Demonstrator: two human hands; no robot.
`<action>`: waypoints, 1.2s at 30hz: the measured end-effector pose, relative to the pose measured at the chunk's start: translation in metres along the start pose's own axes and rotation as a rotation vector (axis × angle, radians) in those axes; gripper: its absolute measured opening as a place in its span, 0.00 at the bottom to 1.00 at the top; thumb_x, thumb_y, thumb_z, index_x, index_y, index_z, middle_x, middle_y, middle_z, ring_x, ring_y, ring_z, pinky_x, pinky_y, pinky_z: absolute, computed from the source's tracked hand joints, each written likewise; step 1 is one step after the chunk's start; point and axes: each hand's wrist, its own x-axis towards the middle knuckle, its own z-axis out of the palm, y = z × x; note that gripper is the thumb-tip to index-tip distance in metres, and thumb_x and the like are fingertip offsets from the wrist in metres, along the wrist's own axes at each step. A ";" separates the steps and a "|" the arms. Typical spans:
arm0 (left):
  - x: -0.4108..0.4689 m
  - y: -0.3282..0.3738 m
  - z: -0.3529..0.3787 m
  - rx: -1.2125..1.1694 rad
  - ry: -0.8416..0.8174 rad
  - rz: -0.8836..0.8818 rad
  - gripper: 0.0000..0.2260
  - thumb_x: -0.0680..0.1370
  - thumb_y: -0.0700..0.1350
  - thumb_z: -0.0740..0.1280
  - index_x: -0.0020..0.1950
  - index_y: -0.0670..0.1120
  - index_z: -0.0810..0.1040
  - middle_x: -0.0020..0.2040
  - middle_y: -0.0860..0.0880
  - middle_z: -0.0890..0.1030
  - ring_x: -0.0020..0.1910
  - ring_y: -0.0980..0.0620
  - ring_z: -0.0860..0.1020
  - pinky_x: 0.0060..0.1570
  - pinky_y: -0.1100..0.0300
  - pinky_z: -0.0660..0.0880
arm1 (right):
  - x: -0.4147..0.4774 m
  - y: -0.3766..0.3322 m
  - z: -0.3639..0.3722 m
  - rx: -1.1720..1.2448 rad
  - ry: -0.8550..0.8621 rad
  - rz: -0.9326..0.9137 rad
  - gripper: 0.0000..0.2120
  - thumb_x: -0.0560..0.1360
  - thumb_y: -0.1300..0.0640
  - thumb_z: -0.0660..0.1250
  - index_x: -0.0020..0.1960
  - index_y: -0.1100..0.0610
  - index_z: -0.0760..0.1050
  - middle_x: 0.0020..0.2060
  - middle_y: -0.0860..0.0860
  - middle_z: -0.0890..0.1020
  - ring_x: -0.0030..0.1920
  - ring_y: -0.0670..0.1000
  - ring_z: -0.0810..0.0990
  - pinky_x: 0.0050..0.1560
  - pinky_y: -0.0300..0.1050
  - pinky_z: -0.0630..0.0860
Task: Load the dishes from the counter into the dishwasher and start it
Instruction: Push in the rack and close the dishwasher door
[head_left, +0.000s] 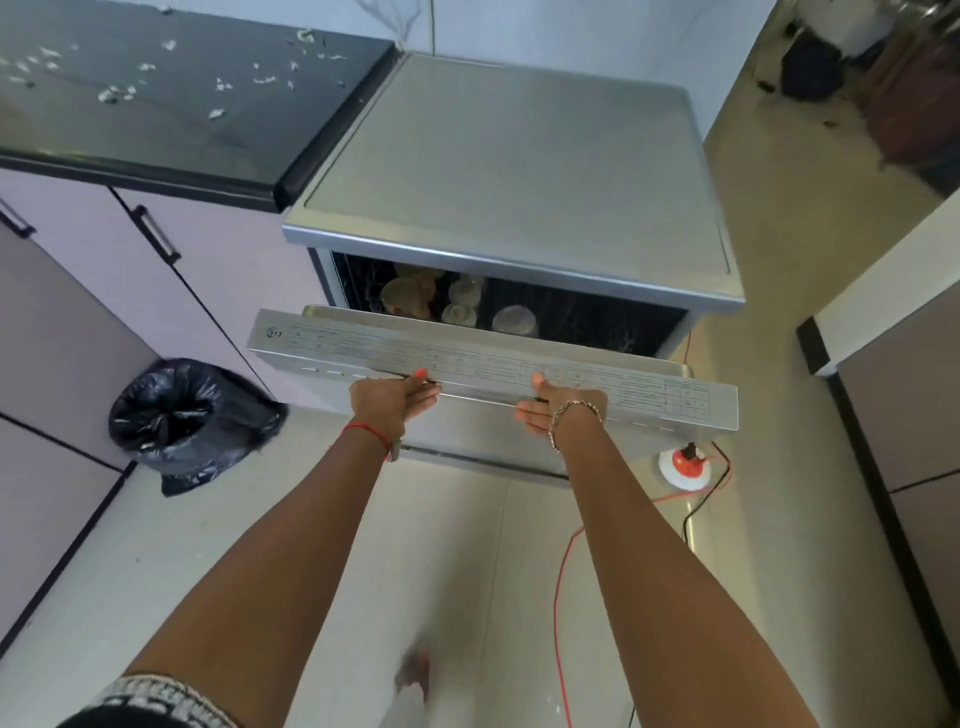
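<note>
1. A black bin bag (182, 421) is seen on the floor at lower left.
2. The left hand (392, 400) is curled on the dishwasher door (493, 371) at centre (door partly ajar).
3. Dishes (457, 304) are racked inside.
4. The right hand (558, 408) is pressed flat, its grip spread, against the door.
</note>
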 end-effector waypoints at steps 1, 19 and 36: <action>0.003 0.005 0.006 -0.031 0.002 0.004 0.20 0.82 0.39 0.43 0.68 0.27 0.60 0.65 0.32 0.70 0.64 0.35 0.72 0.58 0.54 0.73 | 0.005 -0.006 0.004 -0.113 0.019 -0.034 0.25 0.77 0.54 0.63 0.67 0.69 0.65 0.62 0.66 0.73 0.55 0.59 0.80 0.54 0.51 0.77; 0.042 0.045 0.053 0.112 0.056 0.081 0.07 0.72 0.39 0.70 0.44 0.35 0.79 0.37 0.40 0.83 0.33 0.48 0.83 0.36 0.58 0.81 | 0.079 -0.083 0.075 -2.181 -0.079 -1.232 0.55 0.64 0.29 0.64 0.76 0.54 0.38 0.74 0.51 0.37 0.73 0.51 0.34 0.71 0.50 0.31; 0.108 0.107 0.079 1.955 -0.168 1.361 0.49 0.55 0.50 0.82 0.71 0.42 0.65 0.71 0.39 0.67 0.70 0.39 0.65 0.70 0.39 0.52 | 0.104 -0.066 0.081 -1.783 0.115 -1.505 0.37 0.65 0.45 0.73 0.69 0.55 0.64 0.67 0.55 0.72 0.68 0.56 0.69 0.70 0.45 0.48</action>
